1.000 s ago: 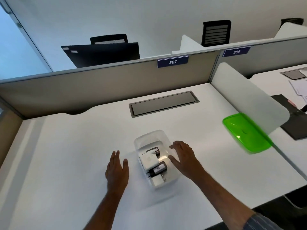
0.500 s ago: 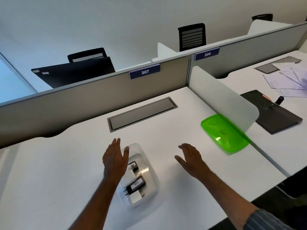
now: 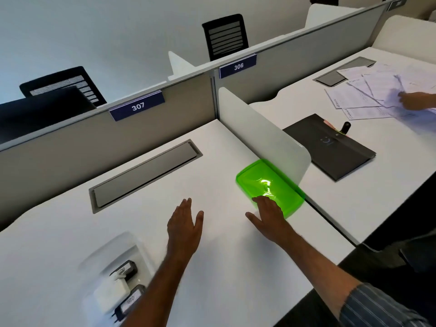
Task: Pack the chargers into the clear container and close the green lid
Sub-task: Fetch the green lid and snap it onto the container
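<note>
1. The green lid point(image 3: 271, 185) lies flat on the desk point(image 3: 224, 267) against the white divider point(image 3: 266, 138), its long axis running along the divider.
2. The right hand point(image 3: 269, 215), spread open, fingertips on the lid's near end, grips nothing.
3. The left hand point(image 3: 185, 230) is open, holding nothing.
4. The container point(image 3: 120, 274), left of the lid, holds chargers point(image 3: 125, 270); one label reads roughly "920".
5. Partition signs point(image 3: 138, 106) read "307" and "306".

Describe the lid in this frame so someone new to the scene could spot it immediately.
Start at the white desk under the blue sign reading 307. Follow its right edge to the white curved divider panel; the translucent green plastic lid lies flat against its base, the right hand on its near edge. It is the only bright green object here.
</note>
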{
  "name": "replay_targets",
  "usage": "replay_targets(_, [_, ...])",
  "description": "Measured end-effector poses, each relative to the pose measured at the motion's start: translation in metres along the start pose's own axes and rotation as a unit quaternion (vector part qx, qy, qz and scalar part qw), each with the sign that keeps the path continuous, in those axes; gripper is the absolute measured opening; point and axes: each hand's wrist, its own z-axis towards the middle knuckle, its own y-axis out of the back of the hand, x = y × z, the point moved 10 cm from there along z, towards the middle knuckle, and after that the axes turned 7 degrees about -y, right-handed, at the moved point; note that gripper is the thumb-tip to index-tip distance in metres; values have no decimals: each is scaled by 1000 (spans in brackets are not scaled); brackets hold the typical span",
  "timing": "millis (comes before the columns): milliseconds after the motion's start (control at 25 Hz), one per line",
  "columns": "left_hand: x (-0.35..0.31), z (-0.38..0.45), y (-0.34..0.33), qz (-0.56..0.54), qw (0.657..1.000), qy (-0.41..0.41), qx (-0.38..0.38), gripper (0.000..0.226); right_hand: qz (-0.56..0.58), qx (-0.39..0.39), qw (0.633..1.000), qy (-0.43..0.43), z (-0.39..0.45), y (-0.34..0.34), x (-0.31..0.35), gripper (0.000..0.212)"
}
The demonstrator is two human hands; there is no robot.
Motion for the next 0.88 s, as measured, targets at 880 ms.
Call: replay_targets(880, [-126, 46, -180, -427, 861, 269, 65, 50, 47, -19, 991, -124, 50, 44, -155, 78])
